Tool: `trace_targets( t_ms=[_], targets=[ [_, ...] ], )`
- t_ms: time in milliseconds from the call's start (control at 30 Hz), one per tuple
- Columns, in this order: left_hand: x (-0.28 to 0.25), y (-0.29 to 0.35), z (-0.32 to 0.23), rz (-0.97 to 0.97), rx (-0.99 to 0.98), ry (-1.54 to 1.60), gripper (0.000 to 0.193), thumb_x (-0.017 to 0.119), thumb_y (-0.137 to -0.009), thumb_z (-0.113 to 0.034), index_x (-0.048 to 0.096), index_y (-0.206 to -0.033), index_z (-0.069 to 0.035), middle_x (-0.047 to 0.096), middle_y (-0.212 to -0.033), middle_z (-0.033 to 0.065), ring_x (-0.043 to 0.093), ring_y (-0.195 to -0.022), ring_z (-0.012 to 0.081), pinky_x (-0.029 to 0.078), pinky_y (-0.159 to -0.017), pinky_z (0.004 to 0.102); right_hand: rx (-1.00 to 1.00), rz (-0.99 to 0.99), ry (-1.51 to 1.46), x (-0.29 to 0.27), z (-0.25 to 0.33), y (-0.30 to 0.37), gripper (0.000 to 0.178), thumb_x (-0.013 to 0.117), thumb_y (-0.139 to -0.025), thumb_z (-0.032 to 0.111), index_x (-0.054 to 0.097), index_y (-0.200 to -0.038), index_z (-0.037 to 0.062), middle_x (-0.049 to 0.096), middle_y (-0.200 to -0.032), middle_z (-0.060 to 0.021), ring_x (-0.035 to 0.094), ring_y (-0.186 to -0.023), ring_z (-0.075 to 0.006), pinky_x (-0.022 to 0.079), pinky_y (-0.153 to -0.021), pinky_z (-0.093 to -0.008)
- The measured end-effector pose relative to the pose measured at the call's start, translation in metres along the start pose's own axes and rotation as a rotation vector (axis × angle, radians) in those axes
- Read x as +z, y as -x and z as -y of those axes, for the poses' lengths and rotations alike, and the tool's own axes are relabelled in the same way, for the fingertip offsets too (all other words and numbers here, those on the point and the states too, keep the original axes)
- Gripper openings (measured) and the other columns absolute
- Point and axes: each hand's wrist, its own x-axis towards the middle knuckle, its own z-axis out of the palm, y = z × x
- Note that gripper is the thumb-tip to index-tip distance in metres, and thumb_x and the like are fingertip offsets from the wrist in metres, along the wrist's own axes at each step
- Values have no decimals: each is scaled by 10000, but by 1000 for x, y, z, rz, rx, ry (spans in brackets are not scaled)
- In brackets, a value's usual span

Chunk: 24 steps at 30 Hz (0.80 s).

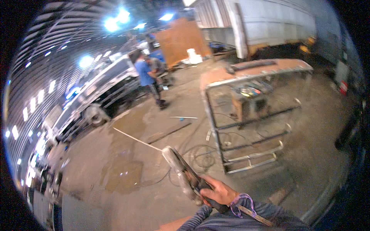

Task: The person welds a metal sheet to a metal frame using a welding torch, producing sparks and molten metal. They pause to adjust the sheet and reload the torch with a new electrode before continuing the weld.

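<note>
My right hand (219, 190) is wrapped round the black handle of what looks like a welding electrode holder (181, 167), its worn, pale grey end pointing up and to the left. A thin, light rod (137, 139) runs out leftward from that tip. Purple cord (246, 200) circles my right wrist, and a narrow brown strip (256, 216) lies along the sleeve. My left arm shows as a striped sleeve (196, 219) at the lower edge. Behind the tool and my right hand, the left hand's fingers are hidden.
Right of the tool stands a metal frame (217, 134) with a rust-coloured top (258, 69). Cables (202, 156) loop across the floor beside it. A dark bar (169, 133) lies ahead. Farther off, a person in blue (145, 73) stands beside a truck chassis (96, 92), near another person.
</note>
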Motion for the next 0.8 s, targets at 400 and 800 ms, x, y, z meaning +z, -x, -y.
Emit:
trace_targets(
  t_ms=[400,800],
  targets=[
    [67,92,172,369,-223,70,331,520,-953,-243,589,-1221,-62,516,-1354,174,537,-1196,332,436,-998,414,-17,-359,-106,90,-43,28,566,605,-952,381,407,-1362,46,565,-748,-45,530,-576,-114,441,-515,-287],
    [31,80,154,430,22,332,279,623,-914,-154,617,-1149,-4,613,-1219,142,574,-1149,250,438,-999,402,-99,-402,-141,80,-33,37,478,622,-952,347,410,-1215,9,573,-875,-81,579,-664,-143,506,-546,-305]
  ],
)
